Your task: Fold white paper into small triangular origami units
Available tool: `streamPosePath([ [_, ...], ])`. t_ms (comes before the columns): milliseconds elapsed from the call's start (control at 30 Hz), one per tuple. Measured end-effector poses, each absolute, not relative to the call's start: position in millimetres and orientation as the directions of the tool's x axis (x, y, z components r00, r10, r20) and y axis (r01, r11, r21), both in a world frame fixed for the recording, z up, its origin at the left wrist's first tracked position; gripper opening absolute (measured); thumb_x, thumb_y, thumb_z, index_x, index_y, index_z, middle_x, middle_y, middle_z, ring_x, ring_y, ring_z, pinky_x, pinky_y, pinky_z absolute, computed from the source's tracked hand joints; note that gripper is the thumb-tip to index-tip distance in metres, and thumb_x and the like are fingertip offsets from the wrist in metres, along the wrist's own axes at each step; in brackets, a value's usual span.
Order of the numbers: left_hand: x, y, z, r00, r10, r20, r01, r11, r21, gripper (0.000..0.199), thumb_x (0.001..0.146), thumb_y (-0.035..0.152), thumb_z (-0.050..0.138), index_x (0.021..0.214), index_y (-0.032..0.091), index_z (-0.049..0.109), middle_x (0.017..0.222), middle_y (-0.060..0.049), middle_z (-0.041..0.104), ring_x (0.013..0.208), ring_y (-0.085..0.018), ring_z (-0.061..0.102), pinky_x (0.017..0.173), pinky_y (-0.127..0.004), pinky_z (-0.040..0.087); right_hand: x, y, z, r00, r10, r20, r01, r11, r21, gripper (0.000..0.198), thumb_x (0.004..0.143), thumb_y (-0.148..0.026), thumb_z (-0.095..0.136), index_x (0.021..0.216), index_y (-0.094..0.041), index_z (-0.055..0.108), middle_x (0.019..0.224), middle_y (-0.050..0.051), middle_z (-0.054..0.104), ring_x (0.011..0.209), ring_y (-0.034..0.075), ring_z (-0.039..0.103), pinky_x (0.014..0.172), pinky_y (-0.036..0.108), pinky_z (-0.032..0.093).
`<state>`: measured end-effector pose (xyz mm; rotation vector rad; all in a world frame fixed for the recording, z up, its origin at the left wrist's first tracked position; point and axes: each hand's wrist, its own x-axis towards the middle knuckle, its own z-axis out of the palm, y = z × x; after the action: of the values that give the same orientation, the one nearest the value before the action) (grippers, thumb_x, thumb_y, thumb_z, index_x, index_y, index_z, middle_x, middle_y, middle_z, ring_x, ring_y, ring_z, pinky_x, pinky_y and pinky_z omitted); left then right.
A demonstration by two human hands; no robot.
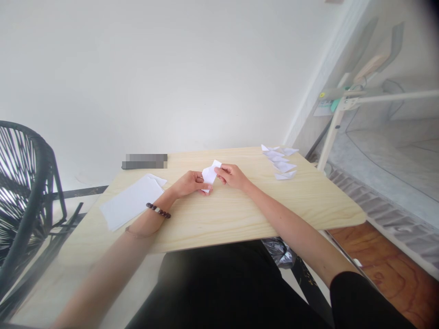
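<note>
Above the middle of the table, a small folded piece of white paper [210,175] is held between both hands. My left hand [192,183] grips its lower left part, thumb across the front. At its upper right side, my right hand [230,175] pinches the paper between thumb and fingers. Beside my left wrist lies a stack of white paper sheets [128,204], partly covered by the forearm. To the right of my right hand, several folded white paper boats [285,175] sit grouped near the table's far right corner.
The pale wooden table [219,224] stands against a white wall. A blurred-out dark object [144,161] lies at its back left edge. A dark woven chair [30,183] is at the left, and a white metal frame [331,137] stands at the right.
</note>
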<state>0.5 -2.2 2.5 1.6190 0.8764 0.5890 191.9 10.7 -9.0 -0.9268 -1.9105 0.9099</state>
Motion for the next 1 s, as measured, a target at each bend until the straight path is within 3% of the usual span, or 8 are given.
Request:
streamPosePath([
  [267, -0.9, -5.5, 8.6, 0.657, 0.747, -0.106, 0.268, -0.099, 0.958, 0.03, 0.067, 0.038, 0.062, 0.076, 0.01, 0.062, 0.071, -0.006, 0.065, 0.061, -0.014, 0.059, 0.059, -0.024, 0.047, 192.0, 11.9, -9.0, -0.361, 0.868, 0.34, 0.224, 0.434, -0.872, 0.035, 0.078, -0.045, 0.041, 0.058, -0.016, 0.043, 0.047, -0.004, 0.045, 0.043, 0.006, 0.042, 0.047, 0.018, 0.035],
  [433, 0.0, -7.2, 10.3, 0.577, 0.813, -0.086, 0.259, -0.082, 0.962, 0.038, 0.074, 0.045, 0.051, 0.084, 0.01, 0.062, 0.072, -0.008, 0.066, 0.066, -0.015, 0.059, 0.06, -0.023, 0.045, 193.8, 14.0, -9.7, -0.391, 0.864, 0.316, 0.241, 0.428, -0.871, 0.032, 0.077, -0.043, 0.043, 0.059, -0.016, 0.044, 0.05, -0.004, 0.047, 0.044, 0.006, 0.044, 0.045, 0.018, 0.034],
  [533, 0.8, -6.4, 10.7, 0.516, 0.856, -0.033, 0.255, -0.117, 0.96, 0.04, 0.072, 0.048, 0.053, 0.083, 0.01, 0.06, 0.073, -0.008, 0.066, 0.058, -0.014, 0.057, 0.05, -0.022, 0.042, 191.5, 13.4, -9.4, -0.458, 0.838, 0.295, 0.317, 0.464, -0.827, 0.032, 0.076, -0.042, 0.044, 0.059, -0.015, 0.047, 0.052, -0.003, 0.049, 0.045, 0.006, 0.045, 0.046, 0.018, 0.034],
  [667, 1.6, -4.3, 11.6, 0.471, 0.882, 0.017, 0.18, -0.115, 0.977, 0.04, 0.071, 0.046, 0.056, 0.09, 0.011, 0.055, 0.075, -0.008, 0.064, 0.061, -0.014, 0.058, 0.054, -0.024, 0.044, 186.9, 13.5, -8.5, -0.45, 0.81, 0.377, 0.406, 0.561, -0.721, 0.029, 0.075, -0.039, 0.046, 0.059, -0.015, 0.05, 0.051, -0.003, 0.048, 0.048, 0.006, 0.043, 0.047, 0.018, 0.032],
  [767, 2.0, -1.6, 11.2, 0.464, 0.886, 0.011, 0.161, -0.097, 0.982, 0.042, 0.071, 0.046, 0.055, 0.096, 0.012, 0.053, 0.07, -0.007, 0.064, 0.058, -0.014, 0.058, 0.052, -0.025, 0.044, 184.2, 16.3, -9.4, -0.421, 0.808, 0.412, 0.383, 0.57, -0.727, 0.024, 0.076, -0.038, 0.046, 0.074, -0.016, 0.054, 0.063, -0.002, 0.054, 0.05, 0.006, 0.047, 0.049, 0.018, 0.036],
  [867, 1.8, 2.9, 9.0, 0.457, 0.889, -0.005, 0.177, -0.085, 0.981, 0.04, 0.073, 0.048, 0.052, 0.09, 0.011, 0.056, 0.07, -0.007, 0.064, 0.057, -0.015, 0.058, 0.049, -0.023, 0.042, 182.7, 19.4, -11.0, -0.378, 0.832, 0.407, 0.341, 0.533, -0.774, 0.024, 0.076, -0.037, 0.047, 0.089, -0.018, 0.052, 0.076, 0.0, 0.058, 0.047, 0.006, 0.05, 0.048, 0.018, 0.039],
  [1000, 0.8, 8.8, 4.8, 0.464, 0.886, -0.025, 0.202, -0.078, 0.976, 0.04, 0.074, 0.048, 0.049, 0.081, 0.01, 0.06, 0.073, -0.008, 0.065, 0.06, -0.015, 0.058, 0.051, -0.022, 0.042, 182.4, 19.6, -10.7, -0.337, 0.846, 0.413, 0.291, 0.511, -0.809, 0.026, 0.077, -0.038, 0.046, 0.093, -0.019, 0.051, 0.08, 0.002, 0.058, 0.047, 0.006, 0.054, 0.046, 0.019, 0.042],
])
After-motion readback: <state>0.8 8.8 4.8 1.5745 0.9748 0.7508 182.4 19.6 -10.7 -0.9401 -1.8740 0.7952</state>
